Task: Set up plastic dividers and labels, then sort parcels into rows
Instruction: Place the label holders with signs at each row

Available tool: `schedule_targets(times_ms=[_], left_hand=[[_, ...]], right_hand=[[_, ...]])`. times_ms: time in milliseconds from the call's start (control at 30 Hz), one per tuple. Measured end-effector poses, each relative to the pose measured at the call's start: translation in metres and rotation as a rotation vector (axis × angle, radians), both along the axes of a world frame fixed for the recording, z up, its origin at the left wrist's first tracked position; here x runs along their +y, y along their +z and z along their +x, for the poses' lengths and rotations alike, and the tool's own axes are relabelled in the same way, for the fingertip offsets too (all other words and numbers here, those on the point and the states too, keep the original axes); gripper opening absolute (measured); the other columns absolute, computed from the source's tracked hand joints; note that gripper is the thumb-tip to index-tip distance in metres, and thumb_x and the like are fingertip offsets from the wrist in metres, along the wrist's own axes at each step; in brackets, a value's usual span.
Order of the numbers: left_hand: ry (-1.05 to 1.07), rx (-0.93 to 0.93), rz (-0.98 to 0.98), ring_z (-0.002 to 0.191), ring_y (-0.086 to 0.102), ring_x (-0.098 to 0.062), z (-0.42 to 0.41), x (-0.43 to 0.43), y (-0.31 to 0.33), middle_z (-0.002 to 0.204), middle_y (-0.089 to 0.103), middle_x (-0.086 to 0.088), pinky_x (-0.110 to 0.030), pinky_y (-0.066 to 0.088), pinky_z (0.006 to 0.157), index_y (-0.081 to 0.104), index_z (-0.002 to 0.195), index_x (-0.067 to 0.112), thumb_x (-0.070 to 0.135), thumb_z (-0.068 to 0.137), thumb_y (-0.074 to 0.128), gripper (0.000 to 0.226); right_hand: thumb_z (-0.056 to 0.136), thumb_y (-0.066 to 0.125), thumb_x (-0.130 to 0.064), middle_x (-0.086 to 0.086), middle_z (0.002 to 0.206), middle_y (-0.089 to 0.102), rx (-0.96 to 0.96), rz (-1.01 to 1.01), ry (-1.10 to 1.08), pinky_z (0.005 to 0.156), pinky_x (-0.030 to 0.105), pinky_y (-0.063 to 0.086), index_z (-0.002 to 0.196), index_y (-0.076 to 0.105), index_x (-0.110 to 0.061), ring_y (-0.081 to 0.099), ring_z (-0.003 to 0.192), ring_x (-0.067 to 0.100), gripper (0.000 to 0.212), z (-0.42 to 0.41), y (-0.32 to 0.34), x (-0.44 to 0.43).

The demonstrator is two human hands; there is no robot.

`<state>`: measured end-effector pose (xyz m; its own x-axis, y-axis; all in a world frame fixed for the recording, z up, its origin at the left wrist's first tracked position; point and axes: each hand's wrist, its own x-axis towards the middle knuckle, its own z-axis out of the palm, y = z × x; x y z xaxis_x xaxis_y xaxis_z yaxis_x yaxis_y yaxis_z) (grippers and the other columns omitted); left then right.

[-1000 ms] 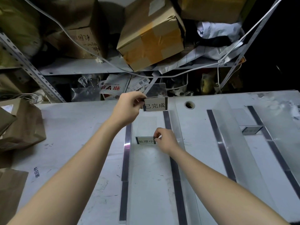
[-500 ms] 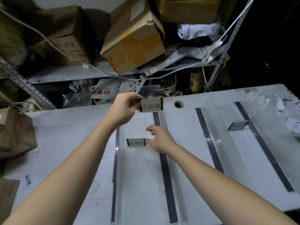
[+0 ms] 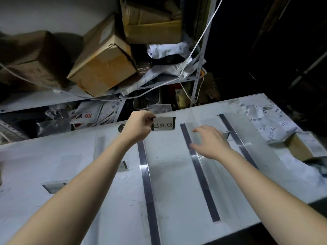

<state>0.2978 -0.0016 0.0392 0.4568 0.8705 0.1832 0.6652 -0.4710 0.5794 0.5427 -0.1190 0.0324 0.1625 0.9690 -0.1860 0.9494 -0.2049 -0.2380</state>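
Two hands up over the white tabletop (image 3: 177,200). The left hand (image 3: 139,129) pinches the left edge of a small white rectangular label card (image 3: 163,124) with black side bands and printed characters. The card is upright, off the table, just right of its fingertips. The right hand (image 3: 210,142) is spread palm down and holds nothing. It hovers over the lane between two dark grey strips (image 3: 200,172). Can't tell if its fingertips touch the faint clear plastic divider sheet (image 3: 196,119) standing there.

Handling, by judgement:
- The label card is light and thin, probably flexes, and any glossy face will be slick. An edge pinch on a black band is right and keeps the print clear. Use both bands when seating it.
- The divider sheet is likely stiff, light, slippery and hard to see. Take it by the top edge.
- Right of the right hand, a crumpled white plastic mailer bag (image 3: 272,128) lies against a brown cardboard box (image 3: 300,147). The bag looks soft, so grab it by the body.
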Motion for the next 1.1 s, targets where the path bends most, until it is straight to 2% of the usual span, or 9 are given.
schedule_targets(times_ms=[100,300,633,767,833,900,967,1033,1100], left_hand=[[0.004,0.058,-0.057,0.080,0.070,-0.026,0.030,-0.002,-0.022,0.089,0.076,-0.010,-0.044,0.061,0.074,0.078,0.097,0.005,-0.003,0.088,0.064,0.019],[0.018,0.252,-0.178,0.078,0.067,-0.028,0.065,-0.002,-0.072,0.081,0.076,-0.007,-0.040,0.057,0.068,0.082,0.093,0.015,0.002,0.085,0.062,0.025],[0.056,0.485,-0.273,0.085,0.067,-0.027,0.077,0.003,-0.126,0.089,0.075,-0.001,-0.036,0.056,0.071,0.081,0.090,0.023,0.009,0.083,0.065,0.022],[0.050,0.542,-0.275,0.077,0.060,-0.022,0.075,-0.003,-0.133,0.093,0.075,0.000,-0.030,0.045,0.069,0.077,0.092,0.023,0.008,0.087,0.061,0.023],[0.045,0.562,-0.260,0.083,0.062,-0.023,0.074,-0.005,-0.129,0.099,0.075,0.000,-0.030,0.042,0.073,0.076,0.099,0.022,0.009,0.091,0.061,0.021],[0.052,0.572,-0.242,0.103,0.065,-0.024,0.070,-0.008,-0.122,0.112,0.074,0.000,-0.032,0.044,0.081,0.072,0.114,0.020,0.015,0.094,0.063,0.023],[0.054,0.573,-0.208,0.120,0.060,-0.025,0.062,-0.016,-0.108,0.127,0.069,-0.002,-0.036,0.044,0.095,0.064,0.130,0.018,0.022,0.097,0.063,0.034],[0.057,0.592,-0.132,0.126,0.058,-0.026,0.048,-0.029,-0.089,0.136,0.064,-0.003,-0.039,0.041,0.102,0.057,0.140,0.017,0.026,0.097,0.062,0.044],[0.089,0.620,-0.047,0.126,0.057,-0.027,0.025,-0.046,-0.068,0.139,0.061,-0.004,-0.040,0.038,0.103,0.054,0.143,0.017,0.028,0.095,0.062,0.050]], right_hand=[[0.088,0.065,-0.051,-0.002,0.143,0.055,-0.019,0.009,-0.016,0.105,0.042,0.038,0.142,0.053,-0.026,0.050,0.131,0.024,0.061,0.025,-0.003,-0.007],[0.091,0.062,-0.054,-0.002,0.143,0.054,0.017,0.012,-0.032,0.110,0.043,0.034,0.143,0.051,-0.026,0.049,0.132,0.023,0.060,0.059,-0.015,-0.011],[0.091,0.063,-0.047,0.000,0.139,0.056,0.066,-0.023,-0.017,0.110,0.042,0.035,0.144,0.051,-0.025,0.049,0.130,0.023,0.058,0.073,-0.035,-0.008],[0.091,0.063,-0.047,0.000,0.146,0.052,0.081,-0.024,-0.004,0.112,0.043,0.035,0.144,0.050,-0.026,0.046,0.136,0.023,0.058,0.070,-0.037,-0.008],[0.092,0.063,-0.047,0.000,0.146,0.052,0.074,-0.023,0.006,0.112,0.044,0.034,0.144,0.049,-0.026,0.045,0.136,0.024,0.058,0.068,-0.037,-0.008],[0.092,0.064,-0.046,0.000,0.146,0.052,0.061,-0.020,0.024,0.111,0.043,0.035,0.145,0.049,-0.025,0.046,0.135,0.024,0.059,0.065,-0.034,-0.008],[0.091,0.064,-0.044,0.000,0.145,0.053,0.043,-0.013,0.054,0.109,0.042,0.037,0.145,0.048,-0.024,0.047,0.134,0.024,0.060,0.059,-0.030,-0.008],[0.091,0.066,-0.042,0.000,0.144,0.053,0.003,-0.014,0.104,0.107,0.041,0.038,0.146,0.047,-0.024,0.048,0.132,0.024,0.061,0.049,-0.026,-0.006],[0.090,0.066,-0.043,0.001,0.143,0.054,-0.042,-0.015,0.163,0.104,0.042,0.038,0.146,0.047,-0.024,0.049,0.130,0.025,0.062,0.033,-0.021,-0.003]])
